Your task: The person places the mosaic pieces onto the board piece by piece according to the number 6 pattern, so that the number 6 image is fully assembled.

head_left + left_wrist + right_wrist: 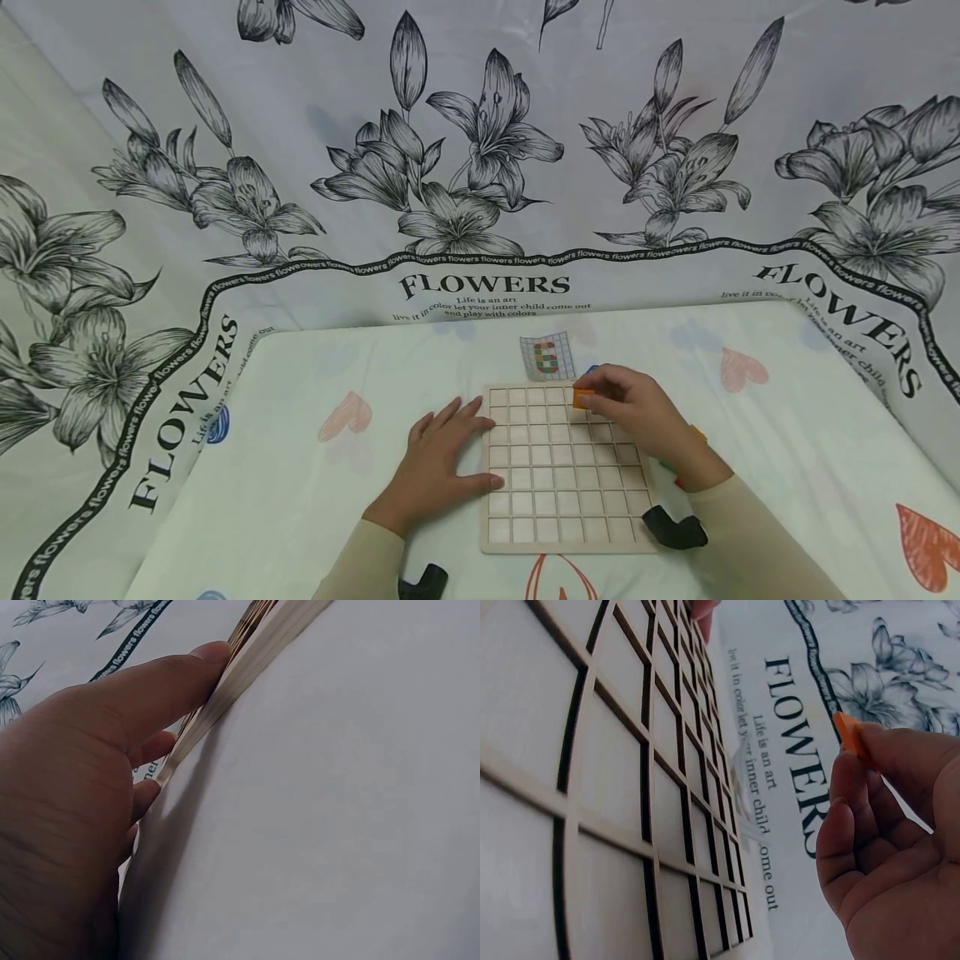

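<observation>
A light wooden grid board (542,479) lies flat in front of me, its square cells divided by thin raised strips. My right hand (637,408) pinches a small orange block (581,398) between thumb and fingers, over the board's far edge right of centre. In the right wrist view the same orange block (850,736) shows at the fingertips, apart from the grid. My left hand (442,467) lies beside the board's left side with fingers spread, its thumb and fingertips touching the edge. That thumb (161,694) rests on the wooden rim in the left wrist view.
Beyond the board lies a small card (546,357) with a coloured square pattern on a grid. A blue piece (592,368) peeks out behind my right hand. Orange (699,432), green and red pieces are partly hidden by my right forearm. A flower-printed cloth hangs behind.
</observation>
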The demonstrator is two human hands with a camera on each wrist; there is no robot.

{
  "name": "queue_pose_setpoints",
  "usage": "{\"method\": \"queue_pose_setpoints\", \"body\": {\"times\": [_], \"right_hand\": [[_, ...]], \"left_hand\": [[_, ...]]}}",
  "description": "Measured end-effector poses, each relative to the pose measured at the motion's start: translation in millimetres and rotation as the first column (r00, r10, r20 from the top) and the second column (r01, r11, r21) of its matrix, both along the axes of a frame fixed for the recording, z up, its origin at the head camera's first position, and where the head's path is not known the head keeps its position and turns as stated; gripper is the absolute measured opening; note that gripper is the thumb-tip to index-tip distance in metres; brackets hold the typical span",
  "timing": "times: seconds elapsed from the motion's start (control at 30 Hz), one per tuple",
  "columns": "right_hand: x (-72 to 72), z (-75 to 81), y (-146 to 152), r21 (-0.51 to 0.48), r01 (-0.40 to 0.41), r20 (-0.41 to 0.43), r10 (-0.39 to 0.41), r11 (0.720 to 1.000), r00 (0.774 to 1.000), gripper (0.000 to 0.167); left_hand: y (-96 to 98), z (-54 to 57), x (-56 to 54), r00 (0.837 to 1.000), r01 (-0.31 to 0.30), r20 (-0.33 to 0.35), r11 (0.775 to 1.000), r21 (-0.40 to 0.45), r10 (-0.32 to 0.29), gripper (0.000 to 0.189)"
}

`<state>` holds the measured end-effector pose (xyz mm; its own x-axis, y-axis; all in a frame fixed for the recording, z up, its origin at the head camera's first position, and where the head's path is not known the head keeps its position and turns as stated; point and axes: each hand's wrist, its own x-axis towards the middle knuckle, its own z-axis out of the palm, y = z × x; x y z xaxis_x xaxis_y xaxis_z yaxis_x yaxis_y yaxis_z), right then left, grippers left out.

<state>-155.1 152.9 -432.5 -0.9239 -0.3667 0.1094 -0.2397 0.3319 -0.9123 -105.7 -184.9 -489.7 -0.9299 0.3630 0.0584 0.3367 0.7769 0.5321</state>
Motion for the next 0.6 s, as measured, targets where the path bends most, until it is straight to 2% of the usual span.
{"method": "queue_pose_setpoints", "body": {"times": [0.2,0.6], "right_hand": [[-7.3,-7.8,-10,0.013,0.003,0.001,-0.003,1.0,1.0,0.018],[-11.9,-30.4,-18,0.039,0.012,0.066,-0.015,0.999,0.998,0.01]], "left_hand": [[0.4,1.7,0.3,1.0,0.001,-0.006,1.0,0.006,-0.001,0.074],[-0.7,1.3,0.4,1.0,0.015,-0.013,1.0,0.015,-0.015,0.074]]}}
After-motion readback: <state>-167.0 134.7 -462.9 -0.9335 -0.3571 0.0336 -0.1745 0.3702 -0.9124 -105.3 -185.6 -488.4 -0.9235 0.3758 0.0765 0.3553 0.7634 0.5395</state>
